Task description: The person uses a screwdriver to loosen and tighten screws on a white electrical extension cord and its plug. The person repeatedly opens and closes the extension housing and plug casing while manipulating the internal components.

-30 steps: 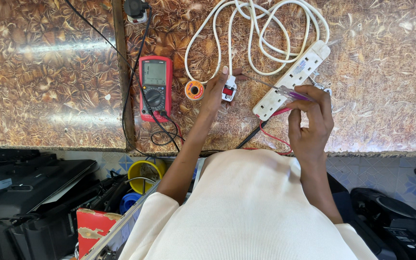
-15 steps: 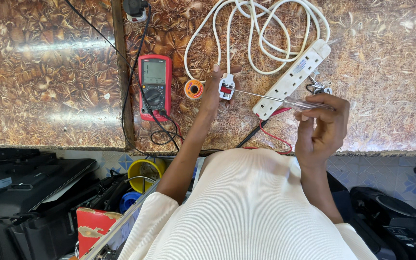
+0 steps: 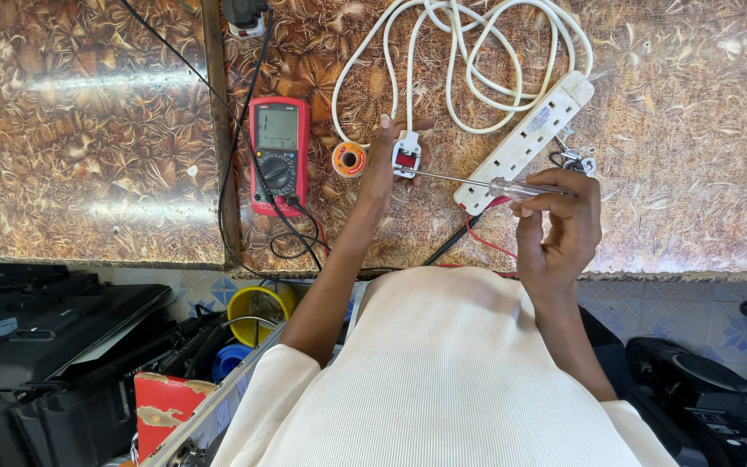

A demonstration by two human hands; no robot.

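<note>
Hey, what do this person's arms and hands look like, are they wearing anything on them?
Both hands, the left hand and the right hand, are bare: no gloves, rings or watch show. The forearms are uncovered too. Loose cream ribbed sleeves of a knit top end about the elbows.
</note>
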